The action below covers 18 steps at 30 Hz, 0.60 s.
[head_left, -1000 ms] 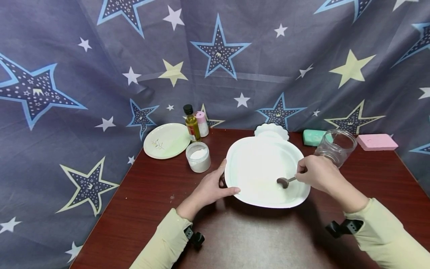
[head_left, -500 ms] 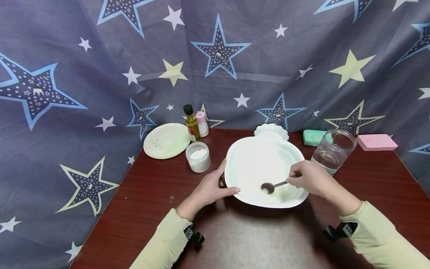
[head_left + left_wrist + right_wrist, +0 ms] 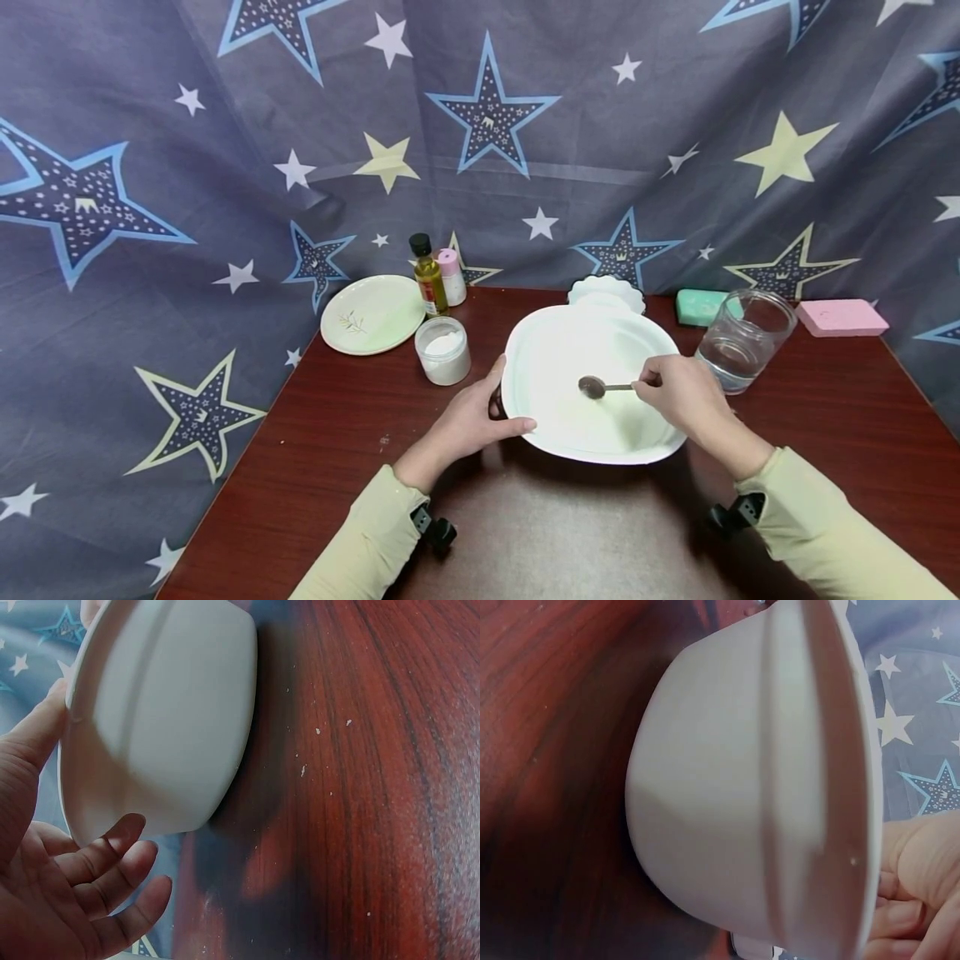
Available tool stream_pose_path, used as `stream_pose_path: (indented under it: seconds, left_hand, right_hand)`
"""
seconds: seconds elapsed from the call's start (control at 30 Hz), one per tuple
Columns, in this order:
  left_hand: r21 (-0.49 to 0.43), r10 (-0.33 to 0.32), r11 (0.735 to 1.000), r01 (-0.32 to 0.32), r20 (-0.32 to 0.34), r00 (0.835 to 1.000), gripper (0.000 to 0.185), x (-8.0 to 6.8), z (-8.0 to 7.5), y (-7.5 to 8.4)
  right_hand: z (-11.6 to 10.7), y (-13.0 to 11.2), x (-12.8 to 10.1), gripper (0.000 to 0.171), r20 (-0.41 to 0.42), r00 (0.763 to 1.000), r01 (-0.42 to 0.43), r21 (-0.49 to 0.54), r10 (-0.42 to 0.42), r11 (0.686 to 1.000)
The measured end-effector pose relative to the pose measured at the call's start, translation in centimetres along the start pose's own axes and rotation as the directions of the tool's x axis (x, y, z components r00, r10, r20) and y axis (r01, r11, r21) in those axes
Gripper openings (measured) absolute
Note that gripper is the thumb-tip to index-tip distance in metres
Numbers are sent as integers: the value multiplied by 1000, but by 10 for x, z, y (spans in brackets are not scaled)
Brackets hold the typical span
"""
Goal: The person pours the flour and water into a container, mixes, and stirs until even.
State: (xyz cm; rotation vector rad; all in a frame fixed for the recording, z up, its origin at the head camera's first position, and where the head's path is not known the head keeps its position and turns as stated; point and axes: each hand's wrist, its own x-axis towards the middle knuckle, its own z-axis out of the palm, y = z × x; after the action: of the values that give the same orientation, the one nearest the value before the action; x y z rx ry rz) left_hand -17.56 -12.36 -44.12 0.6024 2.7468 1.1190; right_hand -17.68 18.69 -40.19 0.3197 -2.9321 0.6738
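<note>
The bowl is sitting on the table between the 2 hands, white and wide, its rim showing a raised band in both wrist views. The left hand is gripping its near-left rim: the thumb is lying along the top of the rim while the fingers are curling under the outer wall, as the left wrist view shows. The right hand is reaching over the bowl's right rim and pinching the handle of a spoon between thumb and fingertips. The spoon's dark head is lying out to the left of those fingertips, over the middle of the bowl; whether it is touching the inside I cannot tell. In the right wrist view only the knuckles of that hand are showing beyond the rim.

Just past the right knuckles a glass jar is standing with some clear water in it. Behind it a green sponge and a pink sponge are lying at the table's far edge. A small white scalloped dish is sitting right behind the bowl. Beyond the left thumb a tub of white powder is standing open, and further back are an oil bottle, a pink-capped shaker and a pale green plate. A star-printed cloth is hanging behind everything.
</note>
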Motion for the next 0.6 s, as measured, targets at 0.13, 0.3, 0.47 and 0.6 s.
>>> stream_pose_path:
  seconds: [0.13,0.3,0.47,0.6]
  left_hand:
    - [-5,-2,1000,2,-3,1000,107,-1,0,1]
    - [4,0,1000,0,0,1000,107,0,1,0]
    - [-2,0,1000,0,0,1000,107,0,0,1]
    - [0,0,1000,0,-5,1000,107,0,0,1]
  right_hand:
    - [-3,2,2,17,-22,999,-41,-43,40,998]
    - [-12,5,3,17,-24,998,-65,-87,63,994]
    - [-23,7,-1,21,5,998,-69,-109,70,992]
    - [-31,7,-4,20,35,998,-45,-114,50,992]
